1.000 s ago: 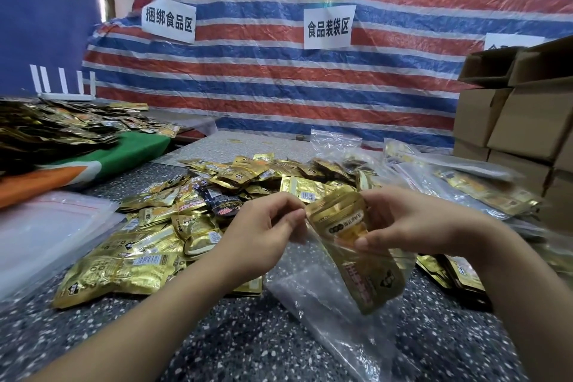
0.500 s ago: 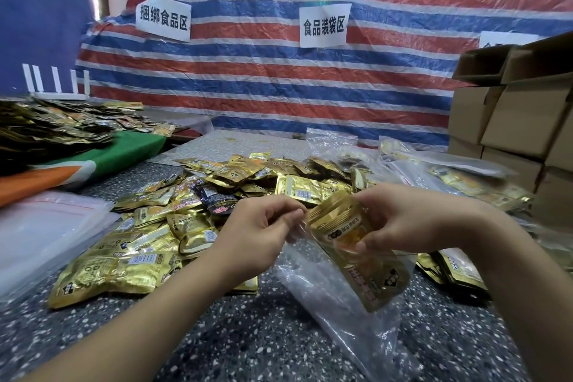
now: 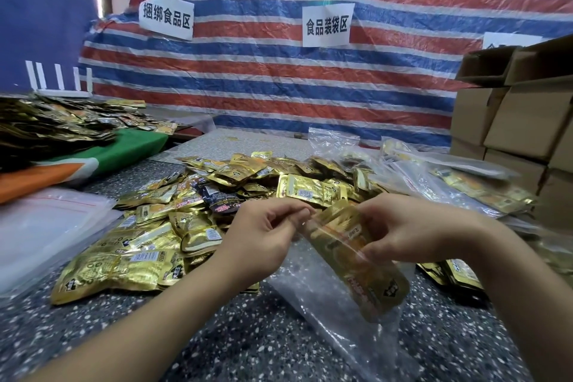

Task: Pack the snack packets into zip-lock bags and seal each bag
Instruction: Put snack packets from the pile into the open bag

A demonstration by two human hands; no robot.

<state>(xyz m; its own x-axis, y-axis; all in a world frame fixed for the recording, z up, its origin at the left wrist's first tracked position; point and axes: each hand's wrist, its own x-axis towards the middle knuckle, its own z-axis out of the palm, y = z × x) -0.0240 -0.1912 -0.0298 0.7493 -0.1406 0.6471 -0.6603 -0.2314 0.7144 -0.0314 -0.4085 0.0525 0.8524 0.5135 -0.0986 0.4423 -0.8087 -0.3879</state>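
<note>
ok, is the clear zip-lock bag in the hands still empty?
No: gold foil snack packets sit inside the clear zip-lock bag, whose top the left hand and right hand pinch.

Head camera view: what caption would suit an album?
Two hands hold a clear zip-lock bag with gold foil snack packets inside.

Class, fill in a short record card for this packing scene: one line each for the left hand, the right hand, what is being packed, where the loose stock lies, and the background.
left hand: left hand pinches the mouth of the clear zip-lock bag
right hand: right hand grips the gold snack packets partly inside that bag
bag seal: not yet closed
loose stock: pile of gold packets on the speckled table
background: striped tarp, cardboard boxes at right
</note>
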